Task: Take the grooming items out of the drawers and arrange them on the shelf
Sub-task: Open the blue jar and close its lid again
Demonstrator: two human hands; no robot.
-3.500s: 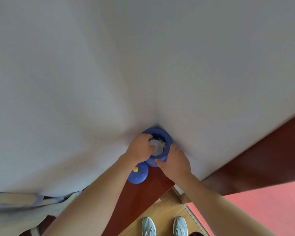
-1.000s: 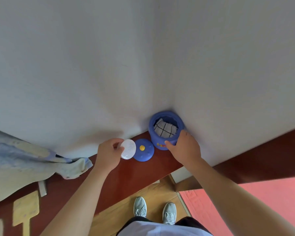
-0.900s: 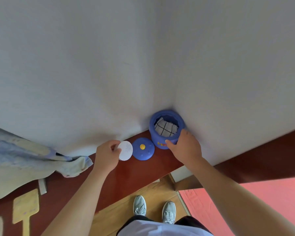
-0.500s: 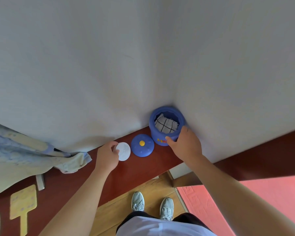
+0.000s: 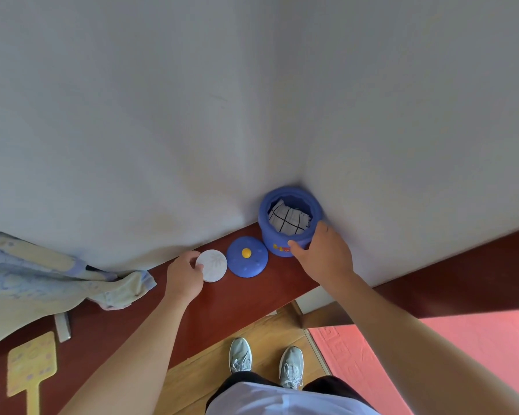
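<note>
At the frame's centre, on the red-brown shelf (image 5: 237, 301), the left hand (image 5: 184, 275) pinched a white disc (image 5: 213, 265) beside the blue lid (image 5: 247, 261), while the right hand (image 5: 324, 256) grasped the open blue jar (image 5: 268, 235) right of it.

- Two pale grey-white plastered walls (image 5: 132, 100) meet in a corner right of centre, under soft, even light.
- A dark red-brown polished wooden shelf (image 5: 240, 298) runs along the foot of both walls.
- A light wooden plank floor (image 5: 264, 330) lies below.
- A salmon-pink rug with a raised key pattern (image 5: 345, 363) covers the floor at right.
</note>
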